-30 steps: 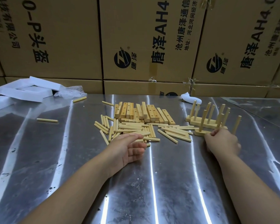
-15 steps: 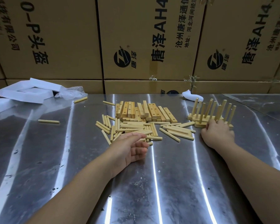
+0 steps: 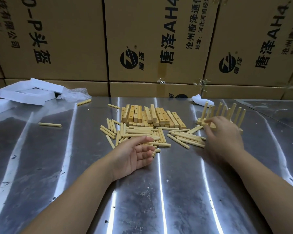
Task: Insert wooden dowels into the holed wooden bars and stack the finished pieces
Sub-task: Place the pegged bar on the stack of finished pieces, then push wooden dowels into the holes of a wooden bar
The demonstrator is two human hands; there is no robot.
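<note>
A pile of holed wooden bars lies at the middle back of the steel table. Loose dowels are scattered in front of it. Finished pieces, bars with upright dowels, stand grouped at the right. My left hand rests on the table at the near edge of the dowels, palm turned inward, fingers relaxed and holding nothing. My right hand is blurred just in front of the finished pieces, with its fingers spread, their tips near the front bar.
Stacked cardboard boxes wall off the back of the table. White foam pieces and a plastic bag lie at the back left. Two stray dowels lie on the left. A white scrap sits behind the finished pieces.
My right hand carried a finished piece back to the group at the right, set it down and has drawn left off it. My left hand stayed in place.
</note>
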